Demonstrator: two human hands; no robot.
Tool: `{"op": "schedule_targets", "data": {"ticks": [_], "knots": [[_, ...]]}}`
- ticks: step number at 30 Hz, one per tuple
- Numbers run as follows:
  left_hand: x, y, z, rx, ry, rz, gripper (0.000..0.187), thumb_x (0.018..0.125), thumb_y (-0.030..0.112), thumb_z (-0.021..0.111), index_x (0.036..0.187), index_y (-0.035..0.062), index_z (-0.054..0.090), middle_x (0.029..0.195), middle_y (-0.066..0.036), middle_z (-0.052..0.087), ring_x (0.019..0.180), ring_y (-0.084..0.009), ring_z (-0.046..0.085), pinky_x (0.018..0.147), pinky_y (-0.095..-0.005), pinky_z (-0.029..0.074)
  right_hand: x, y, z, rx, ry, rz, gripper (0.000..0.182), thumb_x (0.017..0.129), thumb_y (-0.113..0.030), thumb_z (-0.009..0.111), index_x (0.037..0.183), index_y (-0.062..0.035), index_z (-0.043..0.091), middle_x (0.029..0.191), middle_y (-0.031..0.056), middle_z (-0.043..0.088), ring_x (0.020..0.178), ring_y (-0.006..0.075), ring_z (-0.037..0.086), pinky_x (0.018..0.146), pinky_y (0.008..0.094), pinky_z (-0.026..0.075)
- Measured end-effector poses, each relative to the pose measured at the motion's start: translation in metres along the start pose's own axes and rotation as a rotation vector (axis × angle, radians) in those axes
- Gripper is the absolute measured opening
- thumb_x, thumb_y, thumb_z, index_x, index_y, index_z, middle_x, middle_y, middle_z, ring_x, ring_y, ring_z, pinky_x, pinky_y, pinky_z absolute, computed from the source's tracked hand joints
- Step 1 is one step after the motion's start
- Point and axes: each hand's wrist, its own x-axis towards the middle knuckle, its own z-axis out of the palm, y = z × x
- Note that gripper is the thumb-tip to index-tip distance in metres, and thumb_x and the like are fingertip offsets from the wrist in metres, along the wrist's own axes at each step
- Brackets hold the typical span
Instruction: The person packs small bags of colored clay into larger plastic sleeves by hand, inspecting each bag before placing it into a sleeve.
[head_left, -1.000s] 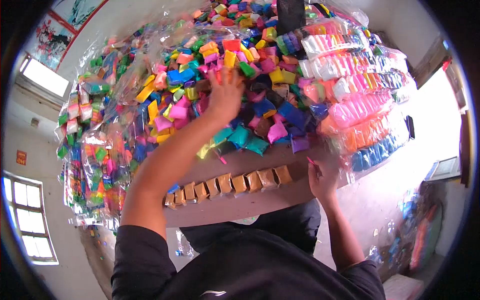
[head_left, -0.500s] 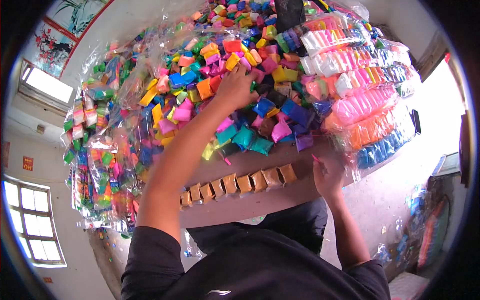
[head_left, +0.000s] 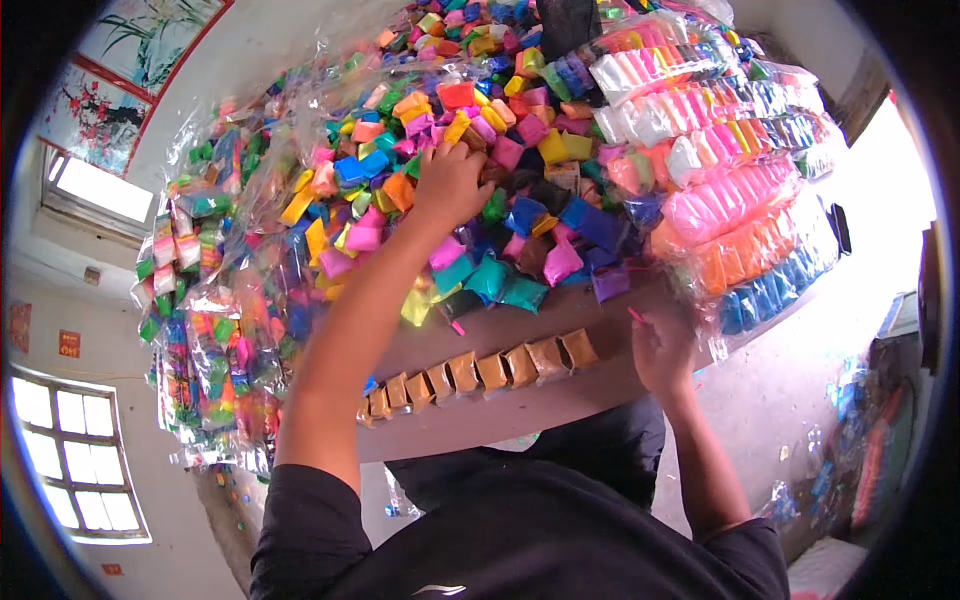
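Note:
My left hand (head_left: 452,188) reaches into a heap of small, coloured, pillow-shaped packets (head_left: 505,275). Its fingers are bent and spread, the thumb apart, with the tips partly hidden among the packets. Just beyond the fingers lie a yellow packet (head_left: 457,128) and a brown packet (head_left: 477,140). My right hand (head_left: 665,350) hovers by the table's right front side, its fingers smeared by motion. A small pink strip (head_left: 636,315) shows at its thumb side; whether it is held I cannot make out. A row of tan-brown packets (head_left: 492,372) stands along the table's front (head_left: 480,425).
Clear bags of sorted packets, with pink ones (head_left: 735,210) and blue ones (head_left: 770,295) among them, are stacked at the right. More bagged packets (head_left: 230,340) hang over the left side. A dark object (head_left: 568,28) stands at the back.
My left hand has drawn back slightly toward me and left, off the yellow packet. My right hand stays near the same spot, and the view has shifted a little.

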Motion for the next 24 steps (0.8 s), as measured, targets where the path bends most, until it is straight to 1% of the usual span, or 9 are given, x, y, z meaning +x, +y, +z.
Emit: {"op": "schedule_targets", "data": {"ticks": [5,8,11,13,14,16,21,22,24], "knots": [[0.001,0.003,0.003,0.052,-0.076,0.008,0.031,0.078,0.028,0.081,0.102,0.0099,0.074,0.112,-0.012,0.061,0.116,-0.0321,0.056,0.102,-0.0496,0.042,-0.004,0.002,0.001,-0.026,-0.016,0.02,0.004,0.087,-0.008,0.071,0.087,-0.0043,0.07,0.07,0.0146,0.062,0.058,0.0311,0.061,0.054,0.0405,0.044],[-0.01,-0.006,0.001,-0.095,0.069,0.056,0.026,0.079,0.024,0.08,0.098,0.0077,0.074,0.103,-0.011,0.065,0.108,-0.0323,0.061,0.097,-0.0474,0.046,-0.002,0.0,0.0,-0.018,0.019,-0.007,0.004,0.088,-0.008,0.071,0.088,-0.0043,0.07,0.072,0.0159,0.064,0.062,0.0338,0.064,0.057,0.0417,0.047],[-0.026,-0.014,-0.009,-0.336,0.223,-0.034,0.021,0.079,0.019,0.08,0.092,0.0052,0.073,0.09,-0.012,0.067,0.096,-0.0341,0.064,0.09,-0.0448,0.049,-0.001,-0.001,-0.001,-0.033,0.036,-0.036,0.005,0.088,-0.009,0.07,0.09,-0.0041,0.071,0.075,0.0175,0.066,0.067,0.036,0.067,0.06,0.0426,0.05],[-0.048,-0.005,-0.018,-0.585,0.182,-0.33,0.018,0.08,0.017,0.08,0.09,0.004,0.072,0.081,-0.012,0.067,0.086,-0.0363,0.064,0.084,-0.045,0.05,-0.003,-0.002,-0.001,-0.058,0.018,-0.049,0.007,0.089,-0.01,0.07,0.091,-0.0038,0.072,0.076,0.0182,0.067,0.07,0.0369,0.068,0.062,0.0429,0.051],[-0.051,-0.003,-0.019,-0.587,0.188,-0.345,0.018,0.08,0.017,0.08,0.09,0.004,0.072,0.081,-0.012,0.067,0.086,-0.0363,0.064,0.084,-0.045,0.05,-0.005,-0.002,-0.002,-0.074,-0.024,-0.016,0.007,0.089,-0.01,0.07,0.092,-0.0039,0.072,0.077,0.0182,0.068,0.071,0.0369,0.068,0.063,0.0431,0.051],[-0.038,-0.003,-0.015,-0.292,0.185,-0.151,0.017,0.08,0.02,0.079,0.084,0.0065,0.071,0.09,-0.012,0.068,0.094,-0.0349,0.063,0.088,-0.0456,0.048,-0.002,0.0,0.0,-0.095,-0.056,-0.005,0.008,0.089,-0.011,0.07,0.093,-0.004,0.072,0.078,0.0182,0.068,0.072,0.0369,0.069,0.064,0.0433,0.052],[-0.017,0.022,0.005,-0.05,0.203,-0.174,0.015,0.083,0.02,0.074,0.088,0.0063,0.073,0.093,-0.013,0.067,0.096,-0.036,0.063,0.088,-0.0477,0.05,-0.008,-0.004,-0.001,-0.064,-0.019,-0.004,0.01,0.091,-0.013,0.069,0.093,-0.0037,0.072,0.082,0.0188,0.07,0.075,0.0374,0.069,0.066,0.0431,0.053],[-0.016,0.017,0.011,-0.057,0.209,-0.172,0.015,0.083,0.02,0.074,0.088,0.0063,0.073,0.093,-0.013,0.067,0.096,-0.036,0.063,0.088,-0.0477,0.05,-0.008,-0.003,-0.003,-0.072,-0.015,-0.006,0.01,0.091,-0.013,0.069,0.093,-0.0037,0.072,0.082,0.0188,0.07,0.075,0.0374,0.069,0.066,0.0431,0.053],[-0.016,-0.004,0.013,-0.39,0.435,-0.18,0.011,0.085,0.016,0.072,0.085,0.0046,0.072,0.092,-0.014,0.067,0.084,-0.0382,0.064,0.082,-0.0495,0.052,-0.009,-0.001,-0.003,-0.071,0.061,-0.096,0.012,0.094,-0.014,0.067,0.099,-0.0044,0.072,0.084,0.0184,0.07,0.075,0.034,0.07,0.067,0.0423,0.053]]}}
